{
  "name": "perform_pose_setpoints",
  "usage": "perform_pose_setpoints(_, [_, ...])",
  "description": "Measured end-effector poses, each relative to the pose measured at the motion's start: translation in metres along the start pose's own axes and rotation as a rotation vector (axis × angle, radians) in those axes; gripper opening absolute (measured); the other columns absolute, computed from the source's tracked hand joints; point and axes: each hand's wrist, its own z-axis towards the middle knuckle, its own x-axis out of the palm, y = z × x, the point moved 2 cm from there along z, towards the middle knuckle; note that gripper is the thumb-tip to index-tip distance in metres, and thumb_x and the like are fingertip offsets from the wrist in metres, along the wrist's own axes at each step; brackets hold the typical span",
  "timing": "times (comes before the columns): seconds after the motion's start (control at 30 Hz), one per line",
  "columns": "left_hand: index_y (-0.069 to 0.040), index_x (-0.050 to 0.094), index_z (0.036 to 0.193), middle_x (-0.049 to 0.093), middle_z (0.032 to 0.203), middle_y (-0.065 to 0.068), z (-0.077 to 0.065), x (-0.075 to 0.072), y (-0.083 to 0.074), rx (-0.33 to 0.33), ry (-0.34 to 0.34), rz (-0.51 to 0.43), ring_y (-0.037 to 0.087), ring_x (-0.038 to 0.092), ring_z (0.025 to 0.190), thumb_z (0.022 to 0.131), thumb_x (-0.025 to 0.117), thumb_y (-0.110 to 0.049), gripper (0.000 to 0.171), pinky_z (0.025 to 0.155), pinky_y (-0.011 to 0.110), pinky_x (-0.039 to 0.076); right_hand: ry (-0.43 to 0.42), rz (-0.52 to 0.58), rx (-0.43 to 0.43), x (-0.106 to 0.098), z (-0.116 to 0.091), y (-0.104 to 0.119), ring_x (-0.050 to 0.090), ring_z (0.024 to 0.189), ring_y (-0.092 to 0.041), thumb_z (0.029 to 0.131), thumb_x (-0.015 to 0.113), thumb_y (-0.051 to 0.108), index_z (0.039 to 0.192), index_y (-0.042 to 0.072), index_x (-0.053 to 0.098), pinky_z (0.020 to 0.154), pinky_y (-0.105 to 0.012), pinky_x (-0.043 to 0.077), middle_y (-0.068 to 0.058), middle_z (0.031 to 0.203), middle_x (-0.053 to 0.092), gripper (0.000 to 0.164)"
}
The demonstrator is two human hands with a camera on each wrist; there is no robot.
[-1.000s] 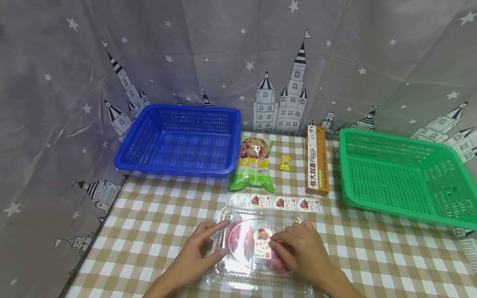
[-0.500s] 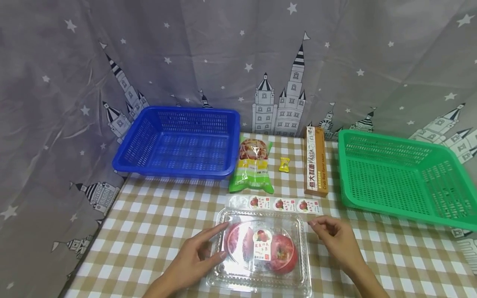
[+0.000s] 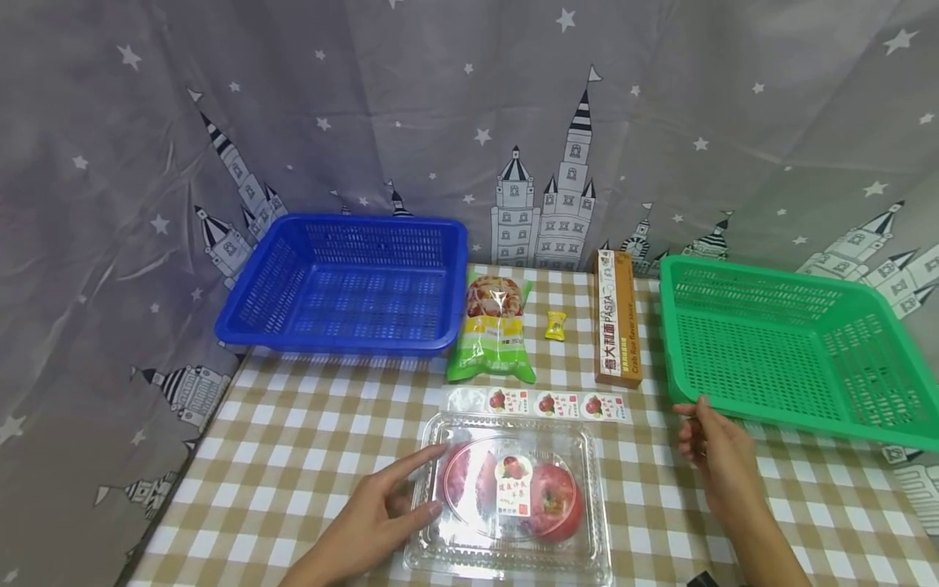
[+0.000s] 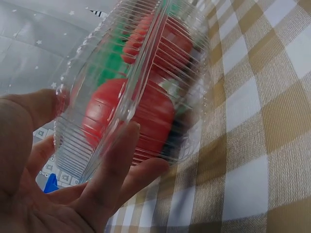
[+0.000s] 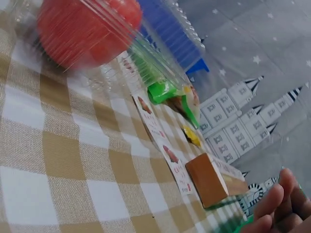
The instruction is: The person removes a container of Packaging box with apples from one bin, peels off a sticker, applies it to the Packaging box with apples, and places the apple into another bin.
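A clear plastic clamshell box (image 3: 506,534) with two red apples (image 3: 555,501) inside lies at the table's front; a label sticker (image 3: 513,496) with an apple picture is on its lid. My left hand (image 3: 374,514) rests against the box's left side, fingers spread. In the left wrist view, its thumb touches the lid's edge and its fingertips (image 4: 129,133) lie along the side. My right hand (image 3: 722,456) is off the box, fingers loosely bent and holding nothing visible, fingertips right at the near left corner of the green basket (image 3: 685,379).
Behind the box lies a strip of apple stickers (image 3: 555,405). Farther back are a green and yellow food bag (image 3: 495,326), a small yellow wrapped candy (image 3: 555,325) and a pasta box (image 3: 618,318). A blue basket (image 3: 345,338) stands at the back left, on the checked tablecloth (image 3: 293,440).
My right hand has left the label on the lid and moved right to the green basket's corner, uncovering the right apple. My left hand has stayed at the box's left side.
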Motion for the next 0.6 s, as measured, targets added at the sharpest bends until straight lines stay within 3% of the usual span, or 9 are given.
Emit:
perform_pose_setpoints(0.1, [-0.021, 0.046, 0.147, 0.053, 0.069, -0.005, 0.000, 0.001, 0.002, -0.006, -0.002, -0.033, -0.003, 0.035, 0.040, 0.093, 0.069, -0.016, 0.059, 0.034, 0.021, 0.035, 0.008, 0.099, 0.011, -0.010, -0.001, -0.002, 0.052, 0.068, -0.011, 0.099, 0.041, 0.054, 0.110, 0.007, 0.062, 0.061, -0.025, 0.047, 0.001, 0.079, 0.055, 0.053])
perform_pose_setpoints(0.2, [-0.019, 0.046, 0.147, 0.036, 0.050, -0.011, -0.001, 0.002, 0.004, -0.011, -0.010, -0.062, -0.004, 0.031, 0.038, 0.094, 0.068, -0.013, 0.058, 0.031, 0.018, 0.030, -0.027, 0.233, 0.011, -0.020, 0.002, -0.005, 0.052, 0.069, -0.011, 0.099, 0.041, 0.053, 0.109, 0.003, 0.058, 0.062, -0.024, 0.049, 0.001, 0.079, 0.055, 0.054])
perform_pose_setpoints(0.3, [-0.015, 0.047, 0.146, 0.032, 0.044, -0.010, -0.001, 0.003, 0.005, 0.007, -0.025, -0.082, -0.005, 0.028, 0.037, 0.094, 0.066, -0.008, 0.055, 0.030, 0.015, 0.027, -0.111, 0.357, -0.004, -0.028, 0.007, -0.008, 0.052, 0.067, -0.012, 0.101, 0.044, 0.047, 0.102, 0.001, 0.055, 0.059, -0.023, 0.049, 0.000, 0.075, 0.055, 0.048])
perform_pose_setpoints(0.4, [-0.012, 0.048, 0.145, 0.031, 0.042, -0.005, -0.001, 0.004, 0.003, 0.034, -0.035, -0.096, -0.006, 0.027, 0.037, 0.094, 0.065, -0.005, 0.054, 0.029, 0.014, 0.026, -0.195, 0.415, -0.028, -0.032, 0.010, -0.009, 0.051, 0.063, -0.013, 0.101, 0.048, 0.041, 0.091, 0.002, 0.055, 0.056, -0.023, 0.047, -0.002, 0.070, 0.054, 0.041])
perform_pose_setpoints(0.6, [-0.008, 0.046, 0.146, 0.033, 0.038, 0.002, -0.001, 0.006, 0.001, 0.068, -0.042, -0.133, -0.007, 0.028, 0.036, 0.094, 0.063, -0.001, 0.055, 0.026, 0.016, 0.026, -0.213, 0.427, -0.089, -0.034, 0.013, -0.009, 0.051, 0.058, -0.016, 0.101, 0.050, 0.035, 0.078, 0.002, 0.055, 0.052, -0.024, 0.046, -0.003, 0.064, 0.050, 0.041])
